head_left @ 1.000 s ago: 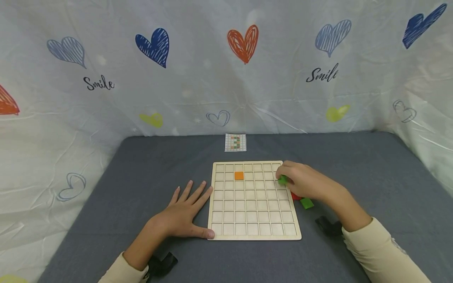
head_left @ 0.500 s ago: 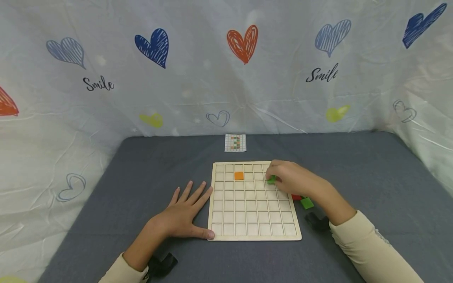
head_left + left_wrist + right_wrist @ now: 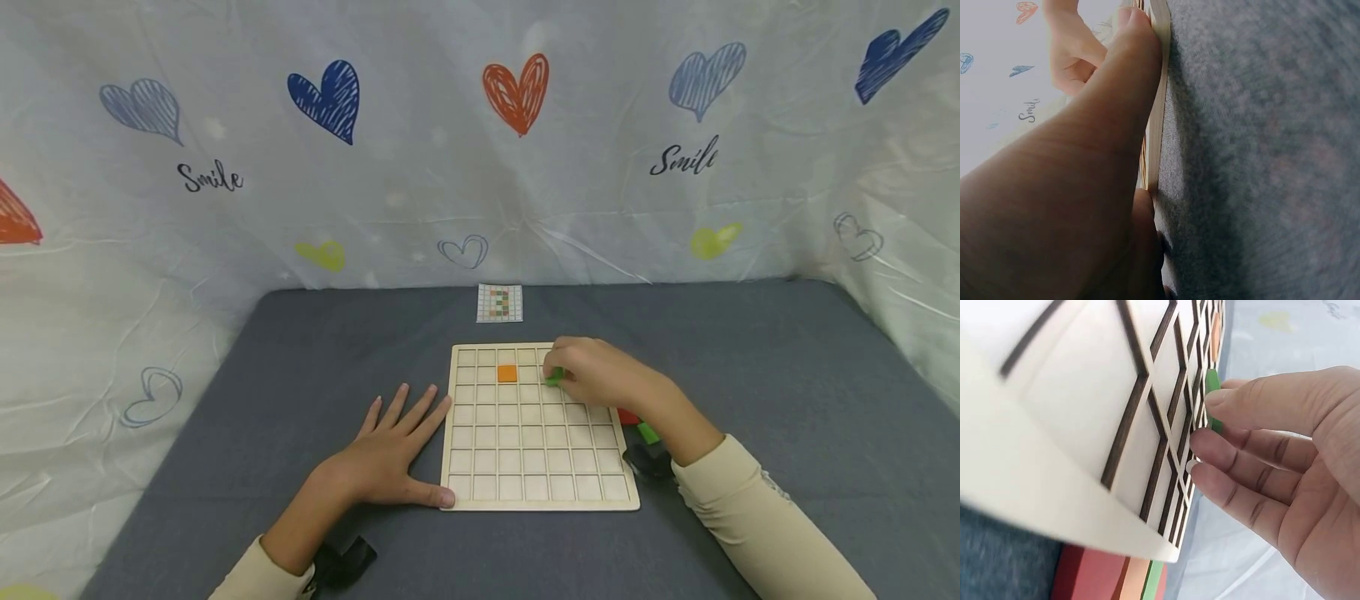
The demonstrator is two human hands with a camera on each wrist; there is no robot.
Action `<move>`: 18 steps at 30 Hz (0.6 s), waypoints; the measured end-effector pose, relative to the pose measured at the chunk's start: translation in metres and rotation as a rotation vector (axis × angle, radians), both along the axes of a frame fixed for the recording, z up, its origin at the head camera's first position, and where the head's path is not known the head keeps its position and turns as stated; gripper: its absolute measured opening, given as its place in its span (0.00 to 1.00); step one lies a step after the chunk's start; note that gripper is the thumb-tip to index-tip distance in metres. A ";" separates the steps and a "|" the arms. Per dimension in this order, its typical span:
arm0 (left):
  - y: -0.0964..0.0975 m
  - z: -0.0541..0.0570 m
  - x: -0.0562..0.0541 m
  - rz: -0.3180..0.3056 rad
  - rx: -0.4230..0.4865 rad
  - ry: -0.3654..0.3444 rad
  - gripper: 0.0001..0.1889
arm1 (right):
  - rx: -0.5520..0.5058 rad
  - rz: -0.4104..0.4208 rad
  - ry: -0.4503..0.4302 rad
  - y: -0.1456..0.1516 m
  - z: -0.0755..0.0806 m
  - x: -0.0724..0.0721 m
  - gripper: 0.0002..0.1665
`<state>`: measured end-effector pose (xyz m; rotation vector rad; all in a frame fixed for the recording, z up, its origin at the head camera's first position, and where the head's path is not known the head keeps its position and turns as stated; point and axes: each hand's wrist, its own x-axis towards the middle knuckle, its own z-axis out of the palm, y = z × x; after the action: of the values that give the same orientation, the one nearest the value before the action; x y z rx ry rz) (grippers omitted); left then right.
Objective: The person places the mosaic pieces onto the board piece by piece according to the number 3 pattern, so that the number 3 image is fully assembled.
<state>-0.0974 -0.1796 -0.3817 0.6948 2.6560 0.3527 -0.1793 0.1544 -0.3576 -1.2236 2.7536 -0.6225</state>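
Note:
A pale wooden grid board (image 3: 520, 437) lies on the grey cloth, with an orange square tile (image 3: 507, 373) in one cell of its second row. My right hand (image 3: 600, 371) pinches a green square tile (image 3: 1212, 381) between thumb and fingertips, over the upper right part of the grid; its underside is close to the board in the right wrist view. My left hand (image 3: 382, 458) lies flat with fingers spread at the board's left side. Its thumb (image 3: 1132, 37) rests on the board's lower left corner, and the index fingertip touches the left edge.
A red tile (image 3: 627, 417) and a green tile (image 3: 647, 432) lie beside the board's right edge, partly under the right forearm. In the right wrist view an orange tile (image 3: 1133, 578) shows there too. A small printed pattern card (image 3: 499, 303) lies behind the board.
My right hand has moved left across the board with the green tile, from its right edge to over the grid's second row. My left hand has stayed in place.

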 end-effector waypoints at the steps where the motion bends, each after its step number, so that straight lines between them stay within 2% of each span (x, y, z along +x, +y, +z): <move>1: 0.000 0.000 0.000 0.000 -0.001 0.000 0.64 | -0.002 0.001 -0.003 -0.001 0.000 -0.001 0.14; 8: 0.000 -0.001 0.000 -0.001 -0.004 0.001 0.64 | -0.004 -0.001 -0.029 -0.007 0.001 -0.003 0.14; 18: 0.000 -0.001 -0.001 -0.003 0.000 -0.002 0.64 | -0.012 0.003 -0.015 -0.008 0.000 -0.005 0.14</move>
<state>-0.0980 -0.1800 -0.3828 0.6984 2.6528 0.3526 -0.1847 0.1464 -0.3578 -1.2203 2.7394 -0.6461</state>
